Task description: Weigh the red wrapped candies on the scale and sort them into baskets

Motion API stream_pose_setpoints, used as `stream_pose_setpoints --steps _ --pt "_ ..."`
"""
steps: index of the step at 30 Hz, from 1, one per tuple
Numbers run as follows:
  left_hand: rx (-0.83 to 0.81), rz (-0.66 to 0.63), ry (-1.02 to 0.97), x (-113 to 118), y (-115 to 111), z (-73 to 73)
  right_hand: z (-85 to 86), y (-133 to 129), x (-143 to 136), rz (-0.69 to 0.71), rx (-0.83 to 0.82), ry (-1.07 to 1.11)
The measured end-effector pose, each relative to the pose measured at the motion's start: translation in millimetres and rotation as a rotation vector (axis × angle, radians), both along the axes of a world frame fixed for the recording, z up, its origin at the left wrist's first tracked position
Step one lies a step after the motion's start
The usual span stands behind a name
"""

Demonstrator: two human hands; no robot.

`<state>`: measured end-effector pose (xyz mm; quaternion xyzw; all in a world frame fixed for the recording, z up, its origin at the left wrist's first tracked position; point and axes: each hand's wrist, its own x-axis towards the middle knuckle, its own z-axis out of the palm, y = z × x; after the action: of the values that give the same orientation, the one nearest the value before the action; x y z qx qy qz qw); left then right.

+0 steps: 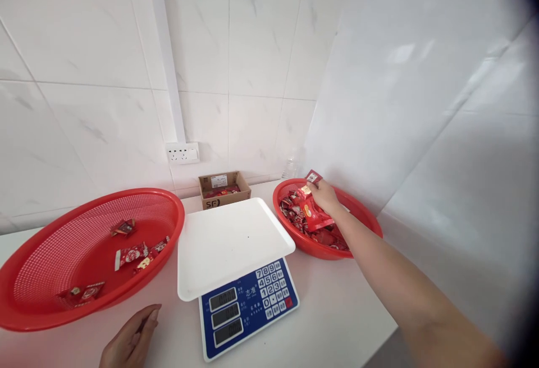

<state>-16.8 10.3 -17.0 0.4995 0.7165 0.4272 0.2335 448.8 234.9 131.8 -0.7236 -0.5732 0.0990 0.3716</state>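
Observation:
My right hand (323,195) is over the right red basket (366,219), closed on red candy packets (312,211). One small dark red packet (313,176) sticks out above its fingers. Many small red wrapped pieces (290,211) fill the basket below. Near the front edge of the table, my left hand (132,339) rests with thumb and fingers together, and nothing shows in it. It is between the left red basket (90,199) and the scale (250,306). The white weighing pan (233,244) on top of the scale carries no packets.
In the left basket lie several loose packets (131,253). A small cardboard box (223,188) with red packets in it stands behind the scale. By the wall is a clear plastic bottle (290,167). A socket panel (182,153) is on the tiled wall; a smooth pale wall (404,104) bounds the right.

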Motion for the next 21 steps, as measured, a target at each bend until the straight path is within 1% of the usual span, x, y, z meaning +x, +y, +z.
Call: stream_pose_setpoints --steps 3,5,7,10,12,13,15,17,19,21 --pt "0.034 -0.012 0.013 4 -1 8.7 12.5 3 -30 0.06 0.114 0.13" --pt "0.048 -0.023 0.028 8 -2 13.2 12.7 5 -59 0.138 0.15 0.241" --pt "0.054 -0.043 0.034 11 -4 17.2 5.2 7 -92 0.229 0.146 0.366" --pt "0.08 -0.054 0.047 14 -7 22.3 -13.5 7 -139 0.349 0.09 0.534" --pt "0.092 -0.059 0.055 15 -9 24.7 -24.0 6 -160 0.399 0.049 0.611" --pt "0.094 -0.064 0.057 14 -9 25.5 -27.2 5 -166 0.413 0.035 0.637" --pt "0.094 -0.07 0.058 13 -11 26.2 -28.5 4 -165 0.418 0.019 0.662" --pt "0.096 -0.059 0.057 12 -11 25.7 -24.1 3 -149 0.394 0.019 0.648" --pt "0.106 -0.042 0.047 11 -11 24.3 -16.7 3 -122 0.346 0.016 0.597" --pt "0.107 -0.041 0.025 9 -9 22.5 -9.3 0 -88 0.292 -0.009 0.52"
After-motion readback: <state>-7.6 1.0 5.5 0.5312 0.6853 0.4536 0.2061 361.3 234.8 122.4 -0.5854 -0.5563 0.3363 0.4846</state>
